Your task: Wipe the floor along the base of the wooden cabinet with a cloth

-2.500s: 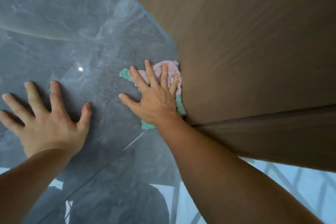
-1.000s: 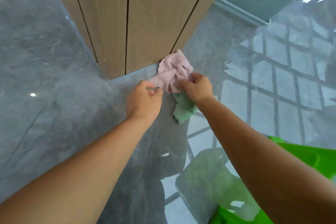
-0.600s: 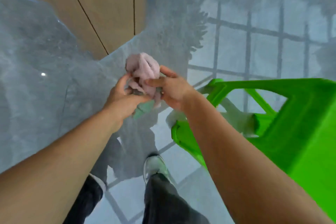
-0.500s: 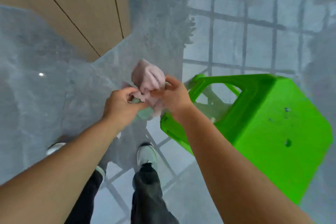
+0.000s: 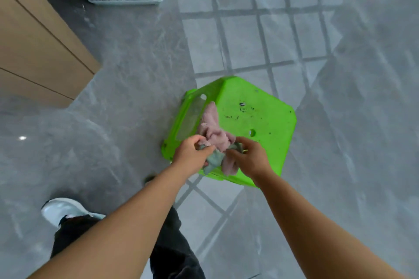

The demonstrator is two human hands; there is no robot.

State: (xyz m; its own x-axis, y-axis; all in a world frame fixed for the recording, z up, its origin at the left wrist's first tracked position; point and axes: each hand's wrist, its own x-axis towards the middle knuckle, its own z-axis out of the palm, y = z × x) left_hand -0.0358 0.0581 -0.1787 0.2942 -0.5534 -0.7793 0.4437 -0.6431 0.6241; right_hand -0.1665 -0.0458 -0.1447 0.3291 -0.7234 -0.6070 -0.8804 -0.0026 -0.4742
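Observation:
A crumpled pink and green cloth (image 5: 214, 137) is bunched between both hands, lifted off the floor above a green stool. My left hand (image 5: 191, 153) pinches its left side and my right hand (image 5: 248, 157) grips its right side. The wooden cabinet (image 5: 38, 52) stands at the left edge, well away from the cloth. The glossy grey floor (image 5: 127, 79) runs along its base.
A bright green plastic stool (image 5: 256, 120) stands directly under my hands. A pale planter in a tray (image 5: 123, 0) sits at the top, beyond the cabinet. My dark trousers and a white shoe (image 5: 63, 209) show at lower left. Window bars reflect on the floor at right.
The cloth was pressed on the floor at the cabinet base, then both hands picked it up. I have risen and turned right, and the cloth now hangs over the green stool.

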